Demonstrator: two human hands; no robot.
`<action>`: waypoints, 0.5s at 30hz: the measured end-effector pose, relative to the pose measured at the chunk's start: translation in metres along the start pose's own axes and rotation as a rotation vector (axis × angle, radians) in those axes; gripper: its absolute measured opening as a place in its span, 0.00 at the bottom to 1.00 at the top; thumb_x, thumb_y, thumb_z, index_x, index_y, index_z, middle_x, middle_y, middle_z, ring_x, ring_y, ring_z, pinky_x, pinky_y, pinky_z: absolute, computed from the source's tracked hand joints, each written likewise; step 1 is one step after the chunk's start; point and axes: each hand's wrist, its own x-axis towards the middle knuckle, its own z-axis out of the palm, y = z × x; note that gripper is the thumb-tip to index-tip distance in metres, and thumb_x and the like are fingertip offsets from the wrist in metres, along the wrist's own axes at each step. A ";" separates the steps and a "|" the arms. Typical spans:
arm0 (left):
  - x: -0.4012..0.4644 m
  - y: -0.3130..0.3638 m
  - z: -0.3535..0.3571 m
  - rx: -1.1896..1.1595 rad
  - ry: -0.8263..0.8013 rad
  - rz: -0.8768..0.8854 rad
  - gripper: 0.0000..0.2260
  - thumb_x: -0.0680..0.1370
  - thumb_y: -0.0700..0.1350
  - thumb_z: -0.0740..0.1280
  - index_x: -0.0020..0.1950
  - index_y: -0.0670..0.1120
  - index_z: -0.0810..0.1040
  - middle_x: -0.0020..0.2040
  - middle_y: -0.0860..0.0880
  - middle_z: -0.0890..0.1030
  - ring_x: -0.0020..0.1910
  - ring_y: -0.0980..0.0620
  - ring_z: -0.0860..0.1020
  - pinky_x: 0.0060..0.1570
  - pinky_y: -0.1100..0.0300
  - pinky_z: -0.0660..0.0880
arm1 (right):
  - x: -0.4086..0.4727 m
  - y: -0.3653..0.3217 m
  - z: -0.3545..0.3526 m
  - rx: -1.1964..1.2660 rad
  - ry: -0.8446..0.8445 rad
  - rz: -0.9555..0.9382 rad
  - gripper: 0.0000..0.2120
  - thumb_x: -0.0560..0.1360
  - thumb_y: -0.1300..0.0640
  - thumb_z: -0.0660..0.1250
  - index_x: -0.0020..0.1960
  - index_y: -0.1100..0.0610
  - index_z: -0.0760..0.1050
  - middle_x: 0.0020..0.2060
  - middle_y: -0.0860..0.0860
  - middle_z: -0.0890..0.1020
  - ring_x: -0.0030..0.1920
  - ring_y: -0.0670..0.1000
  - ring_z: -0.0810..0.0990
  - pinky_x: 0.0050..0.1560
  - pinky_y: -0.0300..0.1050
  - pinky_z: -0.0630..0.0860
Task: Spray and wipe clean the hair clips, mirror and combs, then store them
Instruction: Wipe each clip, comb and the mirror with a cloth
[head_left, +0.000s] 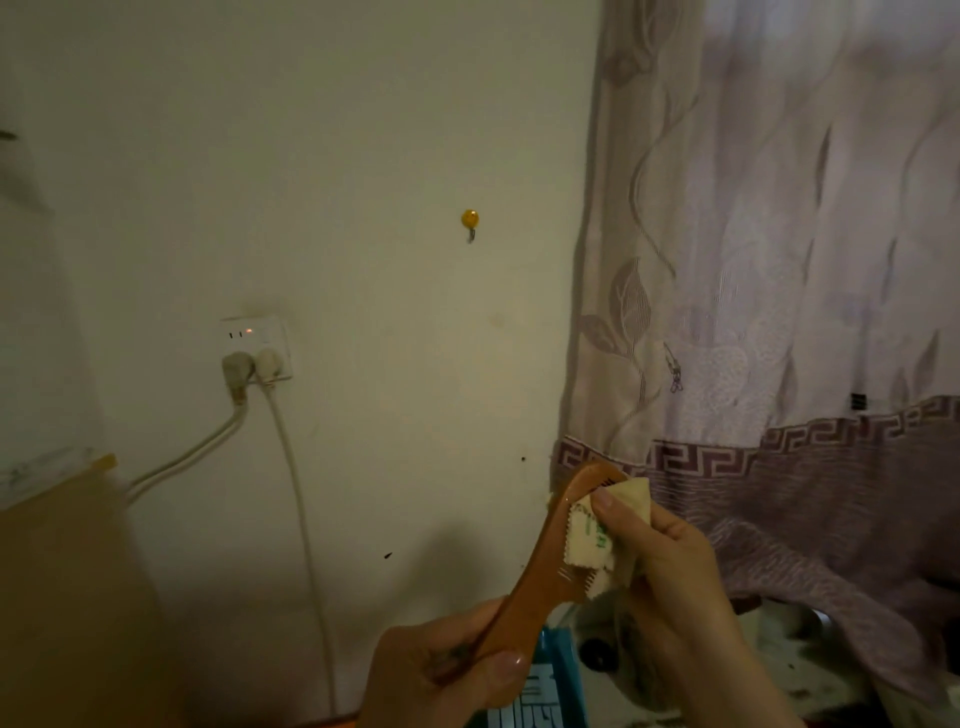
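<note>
Fingers of my right hand (670, 561) pinch a folded cloth (608, 535) over the comb's teeth; my left hand (441, 670) grips the wooden comb (540, 571) by its handle, raised before the wall (363, 208). Best done, I judge, by drawing the cloth along the teeth rows, handle braced firm. Comb's long axis runs diagonal: handle low-left, tip pointing up-right toward the curtain (779, 260), teeth facing right.

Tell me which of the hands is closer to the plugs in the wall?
The left hand is closer: it grips the brown comb's handle, below and right of the wall socket. The right hand, pinching the cloth, is farther right.
</note>
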 end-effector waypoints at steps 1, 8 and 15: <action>0.000 0.001 -0.001 -0.001 -0.011 0.004 0.14 0.73 0.38 0.70 0.52 0.56 0.82 0.45 0.53 0.85 0.45 0.58 0.83 0.44 0.70 0.76 | 0.000 -0.002 -0.001 0.007 0.003 -0.010 0.13 0.64 0.62 0.70 0.47 0.67 0.79 0.33 0.59 0.83 0.29 0.53 0.82 0.29 0.46 0.81; 0.012 -0.002 -0.019 -0.031 0.114 0.073 0.13 0.66 0.36 0.74 0.41 0.54 0.86 0.39 0.45 0.85 0.38 0.53 0.84 0.35 0.69 0.76 | 0.000 -0.011 -0.008 -0.076 -0.029 -0.039 0.11 0.66 0.61 0.69 0.45 0.67 0.79 0.34 0.61 0.84 0.30 0.53 0.82 0.30 0.44 0.80; 0.023 -0.018 -0.045 -0.159 0.241 -0.003 0.32 0.39 0.58 0.82 0.38 0.46 0.85 0.39 0.41 0.85 0.39 0.48 0.84 0.34 0.63 0.79 | 0.007 -0.027 -0.017 -0.265 -0.108 -0.182 0.06 0.71 0.67 0.65 0.43 0.70 0.79 0.32 0.63 0.83 0.28 0.53 0.81 0.27 0.41 0.78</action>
